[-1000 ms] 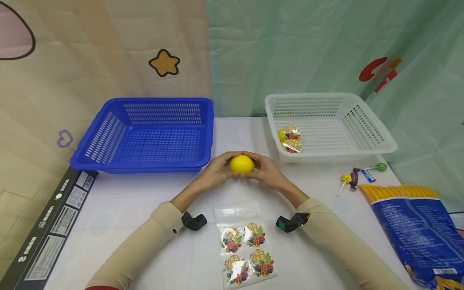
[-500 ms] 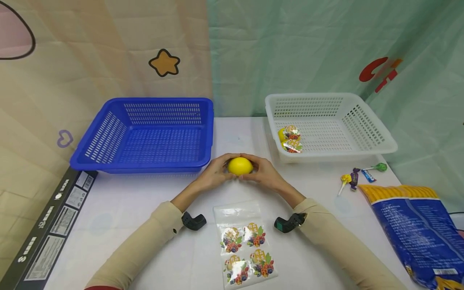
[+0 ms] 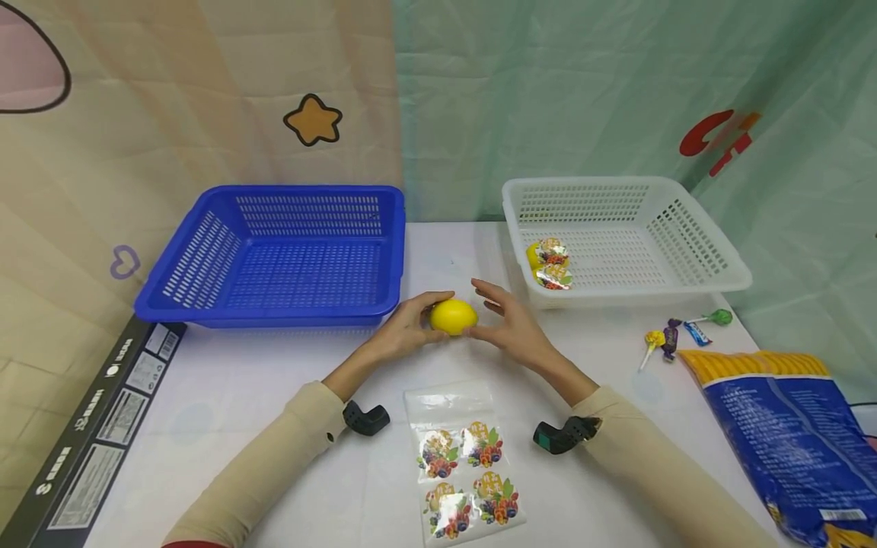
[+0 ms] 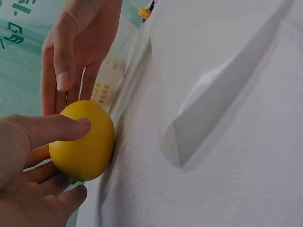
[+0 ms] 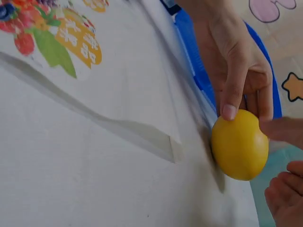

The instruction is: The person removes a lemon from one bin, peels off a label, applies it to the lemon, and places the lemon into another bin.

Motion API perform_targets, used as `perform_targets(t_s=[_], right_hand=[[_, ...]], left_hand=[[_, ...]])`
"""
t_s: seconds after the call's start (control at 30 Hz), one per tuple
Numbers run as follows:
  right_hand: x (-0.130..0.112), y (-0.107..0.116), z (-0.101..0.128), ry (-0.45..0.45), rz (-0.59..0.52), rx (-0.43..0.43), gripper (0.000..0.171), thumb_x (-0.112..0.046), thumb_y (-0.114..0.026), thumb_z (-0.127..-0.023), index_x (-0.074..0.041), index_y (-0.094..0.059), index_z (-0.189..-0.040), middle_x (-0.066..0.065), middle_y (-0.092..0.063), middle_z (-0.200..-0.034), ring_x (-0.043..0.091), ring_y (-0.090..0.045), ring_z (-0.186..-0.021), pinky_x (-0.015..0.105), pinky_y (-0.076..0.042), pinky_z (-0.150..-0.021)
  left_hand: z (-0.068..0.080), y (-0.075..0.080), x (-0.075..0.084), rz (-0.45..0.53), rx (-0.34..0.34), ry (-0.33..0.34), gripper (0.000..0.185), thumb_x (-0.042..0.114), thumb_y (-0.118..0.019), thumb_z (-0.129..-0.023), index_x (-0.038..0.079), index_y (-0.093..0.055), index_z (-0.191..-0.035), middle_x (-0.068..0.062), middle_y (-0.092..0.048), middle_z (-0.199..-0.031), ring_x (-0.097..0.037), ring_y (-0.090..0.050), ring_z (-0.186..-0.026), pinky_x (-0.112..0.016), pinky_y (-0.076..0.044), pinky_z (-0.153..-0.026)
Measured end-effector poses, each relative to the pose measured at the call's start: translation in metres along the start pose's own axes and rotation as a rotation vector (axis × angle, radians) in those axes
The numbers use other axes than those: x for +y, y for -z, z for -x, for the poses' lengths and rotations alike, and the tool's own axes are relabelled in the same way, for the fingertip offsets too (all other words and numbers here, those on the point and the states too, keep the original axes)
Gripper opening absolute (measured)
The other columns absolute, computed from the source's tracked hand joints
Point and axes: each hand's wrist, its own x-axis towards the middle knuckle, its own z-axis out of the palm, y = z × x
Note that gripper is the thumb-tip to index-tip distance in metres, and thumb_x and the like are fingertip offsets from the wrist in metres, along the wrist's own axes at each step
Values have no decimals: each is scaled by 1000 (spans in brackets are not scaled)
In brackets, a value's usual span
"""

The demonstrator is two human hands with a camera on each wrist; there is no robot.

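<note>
A yellow lemon (image 3: 454,317) rests on the white table between the two baskets. My left hand (image 3: 400,329) holds it from the left, thumb on top and fingers curled under it. In the left wrist view the thumb presses the lemon (image 4: 85,142). My right hand (image 3: 505,320) is just right of the lemon with its fingers straight and spread; the upper fingers are lifted off it and only the lower fingertips stay at its side. In the right wrist view the left hand (image 5: 236,61) caps the lemon (image 5: 240,144).
A blue basket (image 3: 205,304) stands at the back left, a white basket (image 3: 685,288) with two jelly cups (image 3: 548,264) at the back right. A clear bag of jelly cups (image 3: 466,464) lies near me. Lollipops and candies (image 3: 668,335) and a blue-yellow bag (image 3: 788,434) lie right.
My right hand has let go of the lemon: its fingers have straightened and drawn slightly right. The left hand keeps its hold, and the lemon has stayed in place.
</note>
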Motion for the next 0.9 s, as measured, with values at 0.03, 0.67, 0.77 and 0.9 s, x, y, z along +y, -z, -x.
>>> perform_targets(t_s=[0.03,0.67,0.77,0.9], right_hand=[[-2,3,4,6,-5,24,70,-12,-78,-85,-6,-44,-146,10,-44,-149,28,-43,-134,44,-38,-110],[4,-6,57,146,344,-357,43,-27,-84,-79,-18,-68,-119,-10,-60,-116,11,-51,-102,33,-45,-86],[3,-5,55,153,320,-319,28,-22,-79,-84,-18,-70,-110,-12,-63,-104,9,-53,-89,29,-46,-78],[0,1,49,90,234,-273,21,-24,-75,-89,-17,-72,-108,-10,-62,-86,9,-52,-74,24,-45,-65]], left_hand=[[0,0,1,2,-1,-2,63,-7,-71,-84,-8,-44,-141,-24,-48,-142,-35,-43,-134,-42,-33,-114],[0,2,3,-38,18,16,52,15,-70,-93,-2,-52,-139,-15,-49,-145,-29,-37,-140,-42,-28,-117],[1,2,3,-49,5,2,49,18,-67,-95,0,-53,-138,-13,-50,-145,-28,-38,-140,-44,-27,-117],[2,4,3,-44,4,-22,45,19,-64,-97,0,-55,-137,-12,-53,-142,-28,-39,-139,-46,-26,-117]])
